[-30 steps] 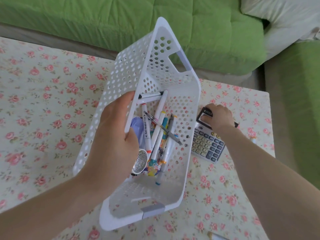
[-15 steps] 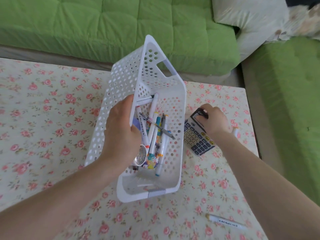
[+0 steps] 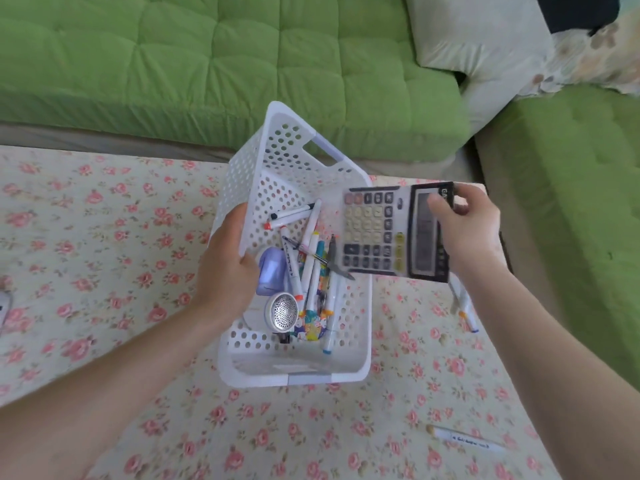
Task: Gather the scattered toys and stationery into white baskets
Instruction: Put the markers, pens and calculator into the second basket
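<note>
A white perforated basket [image 3: 353,327] is tilted on the floral tablecloth, with my left hand [image 3: 227,261] gripping its left wall. Inside lie several markers [image 3: 313,271], a purple item [image 3: 272,273] and a round device with a metal mesh face [image 3: 282,311]. My right hand [image 3: 465,230] holds a grey calculator [image 3: 391,233] by its screen end, lifted over the basket's right rim, keys facing up. Two markers [image 3: 465,308] lie on the cloth right of the basket, partly hidden by my right forearm. Another white marker [image 3: 465,441] lies at the lower right.
A green sofa [image 3: 242,64] runs along the table's far edge, with a second green cushion [image 3: 581,202] to the right past the table's right edge. A pale cushion [image 3: 485,57] sits in the corner. A white object [image 3: 3,306] shows at the left border.
My right hand has lifted the calculator off the cloth and carried it left, over the basket's rim. The markers it covered now show. My left hand still holds the basket.
</note>
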Available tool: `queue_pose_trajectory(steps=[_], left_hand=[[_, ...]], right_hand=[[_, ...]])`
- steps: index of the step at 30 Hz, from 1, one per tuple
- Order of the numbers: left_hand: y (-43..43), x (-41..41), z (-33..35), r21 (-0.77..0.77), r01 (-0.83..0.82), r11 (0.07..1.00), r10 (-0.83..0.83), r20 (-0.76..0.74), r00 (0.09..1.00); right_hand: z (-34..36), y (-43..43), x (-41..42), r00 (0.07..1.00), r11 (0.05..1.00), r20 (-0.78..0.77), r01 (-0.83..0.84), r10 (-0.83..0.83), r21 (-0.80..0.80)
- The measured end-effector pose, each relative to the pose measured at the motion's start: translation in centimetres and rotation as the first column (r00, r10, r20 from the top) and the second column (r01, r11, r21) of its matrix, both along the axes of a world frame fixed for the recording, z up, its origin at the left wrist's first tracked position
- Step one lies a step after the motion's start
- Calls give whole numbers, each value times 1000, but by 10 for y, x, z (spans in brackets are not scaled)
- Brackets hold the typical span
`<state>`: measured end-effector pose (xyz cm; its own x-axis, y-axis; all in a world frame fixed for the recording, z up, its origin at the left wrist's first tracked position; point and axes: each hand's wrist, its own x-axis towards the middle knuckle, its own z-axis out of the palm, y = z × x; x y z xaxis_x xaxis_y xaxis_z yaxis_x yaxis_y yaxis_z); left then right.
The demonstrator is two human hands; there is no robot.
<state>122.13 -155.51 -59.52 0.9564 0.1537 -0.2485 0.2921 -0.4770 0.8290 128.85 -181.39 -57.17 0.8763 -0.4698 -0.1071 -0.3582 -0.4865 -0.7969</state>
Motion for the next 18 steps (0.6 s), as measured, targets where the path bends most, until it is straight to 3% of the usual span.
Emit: queue_pose_trajectory(steps=[3,6,9,18], left_hand=[[3,0,-2,-23,7,1000,-7,5,1000],[8,0,-3,-48,11,999,-11,6,1000],[14,0,-3,-73,9,997,-10,-2,1000],[19,0,-3,-92,-16,996,15,-16,1000]], right_hand=[[-25,34,13,972,894,-196,200,-129,402],[-53,73,27,932,738,-336,324,-140,592],[-74,100,41,926,727,-361,321,-108,607],[-106,117,78,917,866,-395,236,-48,442]])
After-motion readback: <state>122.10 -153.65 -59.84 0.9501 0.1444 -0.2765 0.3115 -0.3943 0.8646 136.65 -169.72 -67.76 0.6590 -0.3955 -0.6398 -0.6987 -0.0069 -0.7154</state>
